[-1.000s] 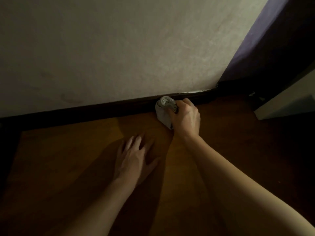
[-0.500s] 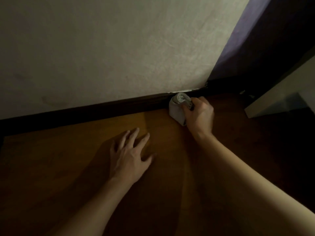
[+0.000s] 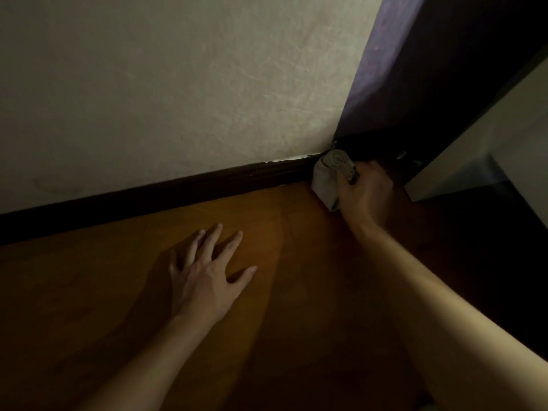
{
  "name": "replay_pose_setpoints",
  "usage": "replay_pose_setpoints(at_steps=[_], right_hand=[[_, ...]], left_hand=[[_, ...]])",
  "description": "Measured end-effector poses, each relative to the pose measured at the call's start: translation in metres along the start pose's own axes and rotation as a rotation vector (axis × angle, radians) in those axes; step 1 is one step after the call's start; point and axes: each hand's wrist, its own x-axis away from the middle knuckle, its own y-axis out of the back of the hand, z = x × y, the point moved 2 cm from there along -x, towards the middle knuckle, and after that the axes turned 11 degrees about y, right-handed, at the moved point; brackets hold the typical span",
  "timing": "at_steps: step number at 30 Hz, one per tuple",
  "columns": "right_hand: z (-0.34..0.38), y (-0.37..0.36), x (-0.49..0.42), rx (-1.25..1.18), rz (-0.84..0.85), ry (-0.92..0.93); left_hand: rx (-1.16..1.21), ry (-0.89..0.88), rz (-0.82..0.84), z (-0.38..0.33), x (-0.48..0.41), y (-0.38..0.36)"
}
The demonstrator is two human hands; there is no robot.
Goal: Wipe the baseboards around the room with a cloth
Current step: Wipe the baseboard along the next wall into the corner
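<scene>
Gripping the cloth [image 3: 324, 180], the right hand [image 3: 366, 191] sits in the room corner, where the baseboard [image 3: 178, 194] ends against the purple side wall [image 3: 382, 69]. Fingers are curled round the wadded top of the cloth; thumb not visible from this angle.

Cloth: pale grey, rolled at the top, with a flat flap hanging below. The top is pressed to the baseboard end, right at the corner. The flap's lower edge reaches floor [image 3: 296, 307] level; actual contact can't be confirmed.

Left hand [image 3: 204, 280]: palm down on the floor, fingers straight and spread, thumb out to the right, holding nothing. It is well apart from the cloth, nearer the camera and left of the right hand. Its shadow falls to the left on the boards.

Baseboard: very dark, runs along the foot of the back wall [image 3: 178, 84] from the left edge up to the corner. A thin pale chipped strip shows along its top edge just before the corner.

Back wall: off-white, textured, faint scuff lines. Side wall mostly in shadow.

Floor: orange-brown wood, with one board seam visible between the hands.

A white cabinet [image 3: 474, 149] stands at the right, near the right hand but not touching. A few small pale specks lie in the dark strip between corner and cabinet; too small to identify.

Both forearms bare. Lighting dim.
</scene>
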Motion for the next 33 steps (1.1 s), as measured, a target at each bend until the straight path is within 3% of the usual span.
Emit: replay_pose_setpoints(at_steps=[4,9,13,27,33], right_hand=[[0.022,-0.013,0.005,-0.094,0.098,0.076],[0.002,0.0,-0.001,-0.004,-0.016,0.017],[0.001,-0.003,-0.001,-0.02,-0.006,0.052],[0.0,-0.01,0.008,0.032,-0.113,-0.229],[0.031,-0.024,0.02,-0.03,-0.024,-0.078]], left_hand=[[0.003,0.01,0.003,-0.003,0.0,0.0],[0.01,0.002,0.012,-0.001,-0.001,0.001],[0.015,0.0,0.008,-0.001,0.0,0.001],[0.016,-0.041,0.052,0.003,-0.002,0.007],[0.038,-0.097,0.035,0.013,-0.003,0.009]])
